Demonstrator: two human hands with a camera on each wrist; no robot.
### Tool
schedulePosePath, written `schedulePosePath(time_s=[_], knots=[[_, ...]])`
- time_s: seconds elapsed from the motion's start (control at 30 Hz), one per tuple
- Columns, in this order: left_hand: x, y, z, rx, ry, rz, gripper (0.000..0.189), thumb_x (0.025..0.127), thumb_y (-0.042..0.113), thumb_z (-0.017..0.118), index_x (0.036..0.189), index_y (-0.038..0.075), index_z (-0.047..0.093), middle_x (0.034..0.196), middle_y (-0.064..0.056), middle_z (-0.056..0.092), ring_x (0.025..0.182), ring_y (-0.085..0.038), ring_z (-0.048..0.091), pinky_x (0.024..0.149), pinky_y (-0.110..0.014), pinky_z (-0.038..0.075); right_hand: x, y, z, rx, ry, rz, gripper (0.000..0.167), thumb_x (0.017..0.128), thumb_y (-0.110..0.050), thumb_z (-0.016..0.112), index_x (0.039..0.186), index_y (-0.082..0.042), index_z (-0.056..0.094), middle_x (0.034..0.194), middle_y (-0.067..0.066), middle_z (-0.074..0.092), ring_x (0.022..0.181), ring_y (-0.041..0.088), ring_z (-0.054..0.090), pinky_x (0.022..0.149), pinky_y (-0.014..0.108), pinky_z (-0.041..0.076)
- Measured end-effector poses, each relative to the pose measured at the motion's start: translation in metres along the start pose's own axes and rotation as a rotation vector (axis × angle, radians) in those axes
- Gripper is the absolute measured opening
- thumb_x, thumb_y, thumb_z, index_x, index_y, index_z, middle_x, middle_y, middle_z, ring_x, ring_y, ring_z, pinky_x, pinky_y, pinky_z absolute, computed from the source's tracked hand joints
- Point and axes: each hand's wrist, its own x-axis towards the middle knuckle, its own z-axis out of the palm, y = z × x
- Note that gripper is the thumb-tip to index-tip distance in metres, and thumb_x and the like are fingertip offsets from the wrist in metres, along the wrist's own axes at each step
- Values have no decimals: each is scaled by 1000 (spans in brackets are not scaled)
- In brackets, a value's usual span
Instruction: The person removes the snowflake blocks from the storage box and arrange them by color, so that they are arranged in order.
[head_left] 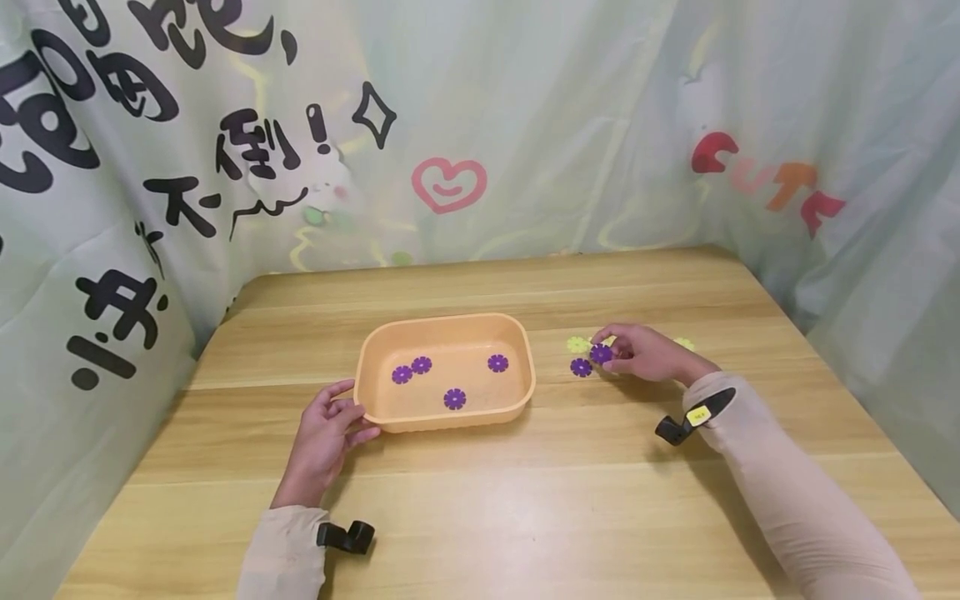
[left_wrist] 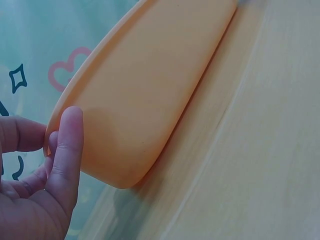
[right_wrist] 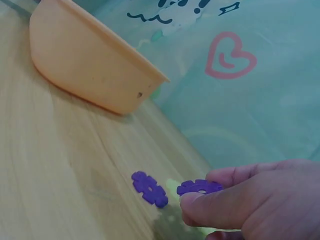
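An orange plastic basin point(head_left: 446, 423) stands on the wooden table with several purple snowflake discs inside, one of them a disc point(head_left: 454, 399) near its front wall. My left hand point(head_left: 327, 433) grips the basin's left front corner, thumb on the outer wall in the left wrist view. To the right of the basin, my right hand point(head_left: 647, 352) pinches a purple snowflake disc point(right_wrist: 199, 187) between thumb and fingers, tilted just above the table. Another purple disc point(head_left: 581, 367) lies flat beside it. A yellow-green disc point(head_left: 577, 344) lies behind, with more partly hidden by the right hand.
The wooden table point(head_left: 480, 508) ends at the back against a printed curtain point(head_left: 540, 125), which also hangs along both sides. A second yellow-green disc point(head_left: 684, 343) shows beyond the right wrist. Black wrist cameras sit on both sleeves.
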Motion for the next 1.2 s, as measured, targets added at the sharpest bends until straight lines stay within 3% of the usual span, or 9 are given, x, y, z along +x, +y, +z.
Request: schedulePosePath(time_s=[1.2], knots=[[-1,0,1,-4,9,10,50,94,-9,47,141,-1,32,100,-11,49,75,-13,58,72,-30,63,-2,5,2,-155,-65,4,33,87,-11,73,117,-3,61,72,-3,54,66,14,49,60,28,44]])
